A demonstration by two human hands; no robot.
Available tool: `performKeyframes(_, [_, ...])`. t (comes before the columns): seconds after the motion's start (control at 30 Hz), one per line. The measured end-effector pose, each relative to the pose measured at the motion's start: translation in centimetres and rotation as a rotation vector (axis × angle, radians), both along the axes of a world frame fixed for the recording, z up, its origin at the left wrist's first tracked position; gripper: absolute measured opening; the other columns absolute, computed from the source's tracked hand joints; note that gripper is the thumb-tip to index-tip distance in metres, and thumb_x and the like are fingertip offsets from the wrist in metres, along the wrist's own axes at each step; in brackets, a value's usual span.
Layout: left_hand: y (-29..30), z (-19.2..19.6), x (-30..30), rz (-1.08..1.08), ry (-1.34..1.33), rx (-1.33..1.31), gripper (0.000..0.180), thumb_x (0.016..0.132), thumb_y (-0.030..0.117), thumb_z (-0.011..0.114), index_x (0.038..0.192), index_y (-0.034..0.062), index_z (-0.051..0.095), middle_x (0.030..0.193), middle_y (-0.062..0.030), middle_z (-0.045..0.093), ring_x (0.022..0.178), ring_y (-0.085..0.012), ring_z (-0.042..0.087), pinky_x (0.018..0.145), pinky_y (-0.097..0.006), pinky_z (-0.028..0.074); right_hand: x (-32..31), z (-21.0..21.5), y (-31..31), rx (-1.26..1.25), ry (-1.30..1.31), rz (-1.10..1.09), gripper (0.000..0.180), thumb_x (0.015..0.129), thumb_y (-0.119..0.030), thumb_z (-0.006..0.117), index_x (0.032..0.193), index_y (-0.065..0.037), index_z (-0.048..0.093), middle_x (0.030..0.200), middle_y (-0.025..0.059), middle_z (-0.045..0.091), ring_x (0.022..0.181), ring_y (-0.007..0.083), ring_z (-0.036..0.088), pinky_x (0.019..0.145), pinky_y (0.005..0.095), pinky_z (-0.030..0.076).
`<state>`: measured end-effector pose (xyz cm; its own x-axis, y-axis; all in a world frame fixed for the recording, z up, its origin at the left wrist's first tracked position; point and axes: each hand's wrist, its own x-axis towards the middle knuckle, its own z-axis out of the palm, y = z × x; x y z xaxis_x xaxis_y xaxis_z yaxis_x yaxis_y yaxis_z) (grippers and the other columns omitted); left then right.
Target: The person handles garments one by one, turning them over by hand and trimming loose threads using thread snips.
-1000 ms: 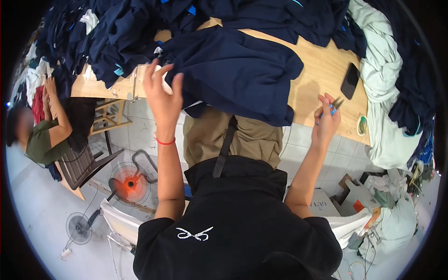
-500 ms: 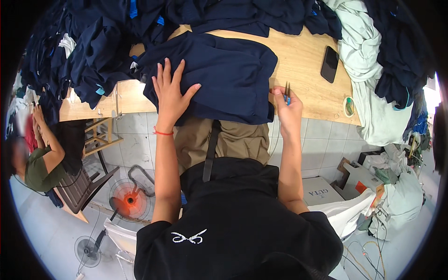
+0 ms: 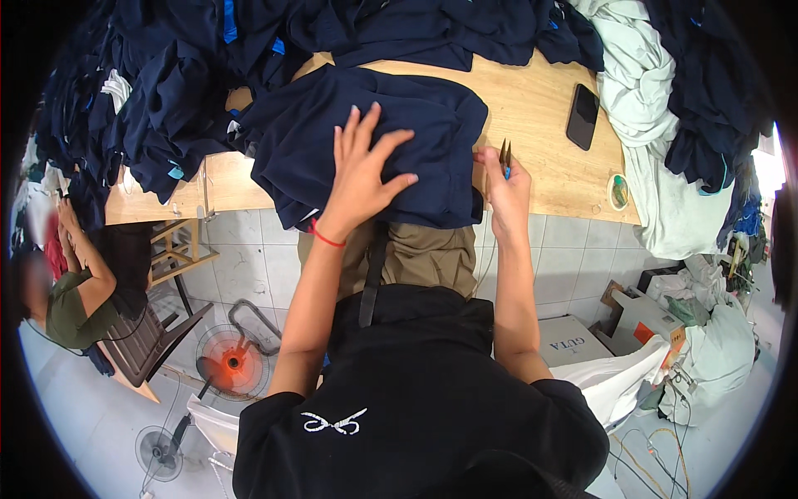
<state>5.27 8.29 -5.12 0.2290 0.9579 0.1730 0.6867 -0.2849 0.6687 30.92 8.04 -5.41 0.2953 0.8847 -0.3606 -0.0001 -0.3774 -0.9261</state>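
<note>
You had your left hand (image 3: 363,179) spread wide, gripping nothing, on the navy cloth (image 3: 436,155) in the upper middle of the frame. Your right hand (image 3: 509,193) gripped small snips (image 3: 506,166) beside the cloth's right edge, maybe touching it. A light, flat touch suited smoothing.

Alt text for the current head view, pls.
A person's left hand is spread over a navy garment on a wooden table; the right hand holds small snips beside its right edge. A black phone lies farther right, with navy cloth heaped behind.
</note>
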Motion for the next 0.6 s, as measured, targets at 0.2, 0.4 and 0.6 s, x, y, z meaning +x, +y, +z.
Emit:
performKeyframes(0.2, [-1.1, -1.8, -1.5, -0.060, -0.149, 0.025, 0.030, 0.085, 0.002, 0.078, 0.112, 0.0163, 0.079, 0.159, -0.0152, 0.053, 0.159, -0.0413, 0.031, 0.130, -0.055, 0.022, -2.4, 0.6, 3.9, -0.099, 0.238, 0.015, 0.024, 0.096, -0.009, 0.081, 0.085, -0.010, 0.059, 0.075, -0.0084, 0.054, 0.061, 0.0023, 0.042, 0.056, 0.0233, 0.034])
performKeyframes(0.4, [-2.6, 3.1, -3.6, 0.146, -0.674, -0.055, 0.023, 0.090, -0.005, 0.073, 0.111, 0.0016, 0.077, 0.139, -0.0156, 0.068, 0.143, -0.0344, 0.056, 0.119, -0.042, 0.042, -3.4, 7.7, 1.7, 0.072, 0.533, 0.116, 0.023, 0.098, -0.007, 0.079, 0.092, -0.011, 0.057, 0.072, -0.0082, 0.049, 0.051, 0.0001, 0.034, 0.046, 0.0213, 0.023])
performKeyframes(0.6, [-2.1, 10.0, -0.7, 0.076, -0.649, 0.141, 0.049, 0.082, 0.002, 0.085, 0.129, 0.0011, 0.071, 0.132, -0.0143, 0.072, 0.130, -0.0325, 0.064, 0.112, -0.041, 0.048, -4.8, 11.0, 0.1, 0.131, 0.539, 0.246, 0.020, 0.098, -0.006, 0.078, 0.092, -0.009, 0.059, 0.072, -0.0089, 0.049, 0.055, -0.0012, 0.035, 0.048, 0.0212, 0.022])
